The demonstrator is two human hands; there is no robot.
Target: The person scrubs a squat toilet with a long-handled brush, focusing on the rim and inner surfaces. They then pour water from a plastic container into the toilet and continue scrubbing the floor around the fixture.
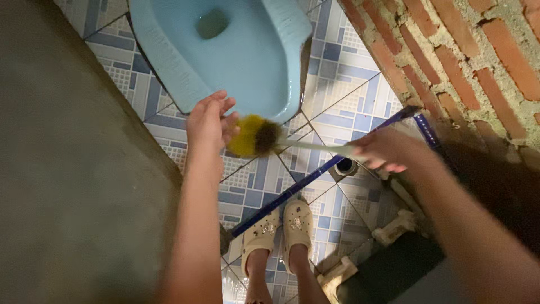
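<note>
My right hand (382, 151) grips the pale handle of a toilet brush (256, 136) whose round yellow head is dark at one side. The brush head hangs over the tiled floor just in front of the near rim of a light blue squat toilet pan (264, 67). My left hand (209, 121) is open with fingers spread, its fingertips touching or almost touching the yellow bristles. Both hands are blurred by motion.
A blue and white patterned tile floor (332, 101) surrounds the pan. A rough red brick wall (467, 62) stands to the right, a grey concrete wall (73, 169) to the left. A dark blue bar (292, 191) crosses the floor by a small drain (344, 166). My feet in cream clogs (281, 228) stand below.
</note>
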